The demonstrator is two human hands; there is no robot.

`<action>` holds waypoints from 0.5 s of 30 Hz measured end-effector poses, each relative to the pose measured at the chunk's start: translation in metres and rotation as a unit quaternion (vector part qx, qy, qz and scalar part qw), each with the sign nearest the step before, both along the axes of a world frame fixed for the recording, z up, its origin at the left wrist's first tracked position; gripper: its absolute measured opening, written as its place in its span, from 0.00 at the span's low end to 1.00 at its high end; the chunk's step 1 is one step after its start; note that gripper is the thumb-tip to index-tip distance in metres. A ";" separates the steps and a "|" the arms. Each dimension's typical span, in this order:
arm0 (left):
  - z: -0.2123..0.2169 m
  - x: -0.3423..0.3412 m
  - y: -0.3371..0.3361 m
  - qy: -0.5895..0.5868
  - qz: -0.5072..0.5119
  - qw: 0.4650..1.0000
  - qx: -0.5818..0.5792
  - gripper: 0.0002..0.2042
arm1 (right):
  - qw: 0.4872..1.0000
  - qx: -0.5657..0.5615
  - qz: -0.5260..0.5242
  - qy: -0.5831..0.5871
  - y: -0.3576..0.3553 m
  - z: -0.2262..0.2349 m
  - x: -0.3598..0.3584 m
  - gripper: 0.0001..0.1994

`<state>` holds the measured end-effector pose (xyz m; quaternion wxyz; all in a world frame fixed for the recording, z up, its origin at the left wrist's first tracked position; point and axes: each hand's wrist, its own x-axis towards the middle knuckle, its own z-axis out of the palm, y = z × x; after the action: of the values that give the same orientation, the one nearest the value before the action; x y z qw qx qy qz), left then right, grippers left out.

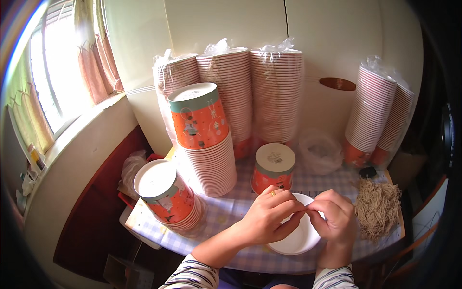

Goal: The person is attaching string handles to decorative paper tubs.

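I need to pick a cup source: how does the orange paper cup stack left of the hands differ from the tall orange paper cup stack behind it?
The short orange paper cup stack leans left near the table edge; the tall orange paper cup stack stands nearly upright farther back. The short one holds few cups; the tall one holds many. Both are upside down, unwrapped, with the same orange print.

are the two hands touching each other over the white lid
Touching. The head view shows the left hand and right hand with fingertips pinched together, no gap, above the white lid.
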<state>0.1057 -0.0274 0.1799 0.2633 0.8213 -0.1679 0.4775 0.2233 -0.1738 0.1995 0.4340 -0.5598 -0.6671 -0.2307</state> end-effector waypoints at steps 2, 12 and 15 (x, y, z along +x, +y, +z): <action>0.000 0.000 -0.001 0.003 0.000 1.000 -0.006 0.09 | 1.000 -0.002 0.004 0.003 -0.001 0.001 0.000 0.12; -0.002 0.001 -0.004 0.017 0.001 1.000 0.000 0.09 | 1.000 -0.020 0.007 0.003 -0.007 0.002 0.002 0.12; -0.002 0.002 -0.004 0.022 0.001 1.000 -0.003 0.09 | 1.000 -0.027 0.007 0.001 -0.007 0.003 0.004 0.12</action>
<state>0.1078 -0.0315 0.1780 0.2691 0.8310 -0.1601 0.4598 0.2270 -0.1809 0.2022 0.4210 -0.5666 -0.6768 -0.2092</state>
